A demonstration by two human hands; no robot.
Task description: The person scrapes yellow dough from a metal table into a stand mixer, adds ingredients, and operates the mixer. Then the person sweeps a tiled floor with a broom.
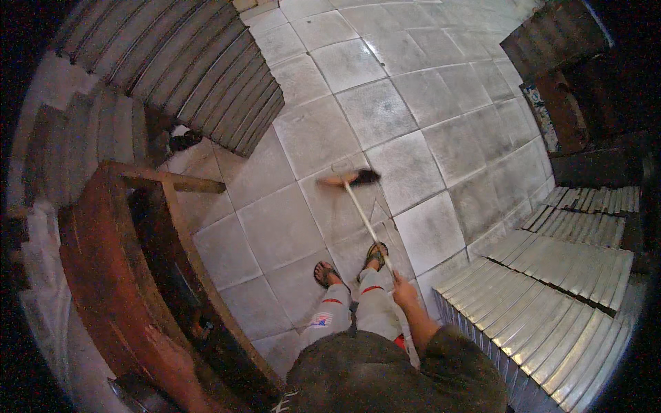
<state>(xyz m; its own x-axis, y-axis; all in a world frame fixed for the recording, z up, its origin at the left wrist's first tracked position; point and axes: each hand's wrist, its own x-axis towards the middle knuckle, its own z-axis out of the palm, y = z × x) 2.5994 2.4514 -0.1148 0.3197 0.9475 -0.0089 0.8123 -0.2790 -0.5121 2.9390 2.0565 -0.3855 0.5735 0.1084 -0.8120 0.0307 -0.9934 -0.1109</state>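
Observation:
My right hand (405, 292) is closed around the upper part of a broom's pale handle (365, 219), just right of my legs. The broom head (351, 179), brown with dark bristles, is on the tiled floor ahead of my feet and smeared by motion. On the left, my left hand (171, 361) lies flat on the top of a brown wooden table (103, 241), fingers stretched out and holding nothing. Below the tabletop, an open dark space shows behind a wooden rail.
Grey floor tiles (279, 234) with dark smudges stretch ahead. Stacked long ribbed panels (200, 69) stand at the far left. Shiny wrapped stacks (523, 303) line the right side. Dark brown boxy items (561, 45) sit at the far right. A small dark bundle (184, 140) lies beyond the table.

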